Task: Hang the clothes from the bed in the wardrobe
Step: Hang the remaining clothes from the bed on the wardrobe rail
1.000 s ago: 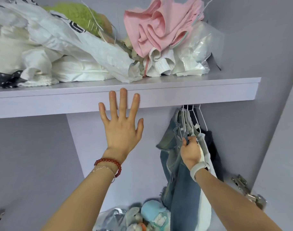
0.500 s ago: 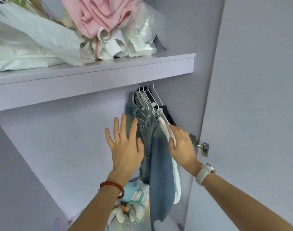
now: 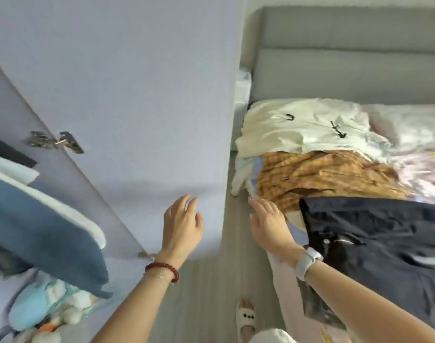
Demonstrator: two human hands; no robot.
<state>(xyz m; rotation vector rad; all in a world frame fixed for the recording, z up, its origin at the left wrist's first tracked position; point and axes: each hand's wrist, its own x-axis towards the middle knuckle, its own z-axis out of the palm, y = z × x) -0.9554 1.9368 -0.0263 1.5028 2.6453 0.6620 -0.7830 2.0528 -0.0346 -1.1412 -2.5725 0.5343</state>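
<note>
Your left hand [image 3: 181, 225] hangs at the centre of the frame in front of the pale lilac wardrobe door [image 3: 127, 95], fingers loosely apart and holding nothing; a dark red bead bracelet [image 3: 162, 268] circles its wrist. Your right hand [image 3: 269, 222], just right of centre, reaches with straight, spread fingers toward the edge of the grey upholstered bed [image 3: 335, 70], empty too, with a white wrist band [image 3: 306, 262] behind it. The clothes lie piled on the bed at the right of the frame: a cream white garment with black clips [image 3: 298, 127] farthest up, an orange checked garment [image 3: 323, 177] below it, and a dark navy garment [image 3: 375, 238] nearest you, just beside your right hand. At the left edge, blue denim clothing [image 3: 43, 231] hangs inside the wardrobe, with soft toys [image 3: 43, 308] in the lower left corner. A silver hinge [image 3: 55, 142] sits on the door at the upper left. A pale slipper [image 3: 246, 318] shows on the grey floor at the bottom.
</note>
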